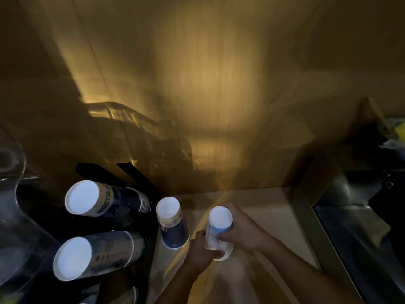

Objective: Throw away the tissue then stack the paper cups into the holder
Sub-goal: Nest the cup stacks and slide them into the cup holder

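Both of my hands hold an upside-down paper cup [219, 222] with a light blue band, standing on the counter. My left hand [201, 251] grips its lower rim; my right hand [243, 229] wraps its side from the right. Just left of it stands a second upside-down cup [172, 224], dark blue and untouched. The black cup holder [131, 178] at the left carries two stacks of cups lying tilted: an upper stack [103, 199] and a lower stack [94, 255]. I see no tissue.
The scene is dim. A wooden wall [208, 95] rises behind the beige counter [274, 207]. A dark bin opening [359, 216] lies to the right, beyond the counter's edge. A clear glass vessel [13, 194] stands at far left.
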`<control>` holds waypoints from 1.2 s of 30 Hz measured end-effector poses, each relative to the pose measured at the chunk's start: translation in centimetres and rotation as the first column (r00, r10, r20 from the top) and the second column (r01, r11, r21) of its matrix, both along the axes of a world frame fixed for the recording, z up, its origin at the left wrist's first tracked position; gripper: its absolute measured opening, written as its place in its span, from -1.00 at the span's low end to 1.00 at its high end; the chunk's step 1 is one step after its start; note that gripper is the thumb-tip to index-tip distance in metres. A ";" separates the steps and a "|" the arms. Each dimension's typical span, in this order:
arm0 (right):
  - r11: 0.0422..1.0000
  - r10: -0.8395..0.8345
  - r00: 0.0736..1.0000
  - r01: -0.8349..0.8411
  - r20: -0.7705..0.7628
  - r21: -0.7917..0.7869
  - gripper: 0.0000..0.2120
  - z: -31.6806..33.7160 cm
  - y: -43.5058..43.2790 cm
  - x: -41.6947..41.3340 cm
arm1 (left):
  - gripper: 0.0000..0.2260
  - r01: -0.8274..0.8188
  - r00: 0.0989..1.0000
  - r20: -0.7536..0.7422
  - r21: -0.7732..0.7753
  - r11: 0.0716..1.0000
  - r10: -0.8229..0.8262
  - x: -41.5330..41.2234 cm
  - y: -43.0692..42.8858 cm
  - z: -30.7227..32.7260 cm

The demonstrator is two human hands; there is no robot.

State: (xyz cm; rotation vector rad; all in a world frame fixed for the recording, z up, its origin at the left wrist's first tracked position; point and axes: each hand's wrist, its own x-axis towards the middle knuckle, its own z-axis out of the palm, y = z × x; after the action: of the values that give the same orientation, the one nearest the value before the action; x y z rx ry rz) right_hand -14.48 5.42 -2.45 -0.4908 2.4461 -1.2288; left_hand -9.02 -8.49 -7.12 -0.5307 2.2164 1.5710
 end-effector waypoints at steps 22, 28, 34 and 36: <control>0.864 -0.007 0.909 -0.204 -0.417 -0.460 -0.41 18.9 -4.5 4.7 | -0.53 -0.185 0.791 -0.549 0.207 0.961 0.270 7.4 -6.0 17.0; 0.825 0.035 0.860 -0.313 -0.509 -0.471 -0.35 21.5 -8.1 7.3 | -0.66 -0.388 0.623 -0.596 0.327 0.862 0.507 11.7 -9.0 20.1; 0.762 0.165 0.839 -0.442 -0.519 -0.472 -0.37 21.7 -12.4 9.6 | -0.56 -0.554 0.497 -0.593 0.345 0.758 0.634 15.8 -11.5 21.0; 0.750 0.213 0.829 -0.478 -0.517 -0.457 -0.37 21.3 -13.7 10.2 | -0.60 -0.603 0.473 -0.566 0.351 0.716 0.676 16.6 -12.3 20.6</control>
State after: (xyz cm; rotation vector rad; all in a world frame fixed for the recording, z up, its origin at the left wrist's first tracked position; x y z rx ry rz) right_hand -4.30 -8.25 18.81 -1.4826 2.0825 -1.8205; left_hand 7.57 -20.78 13.44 -0.9938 2.5568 2.6094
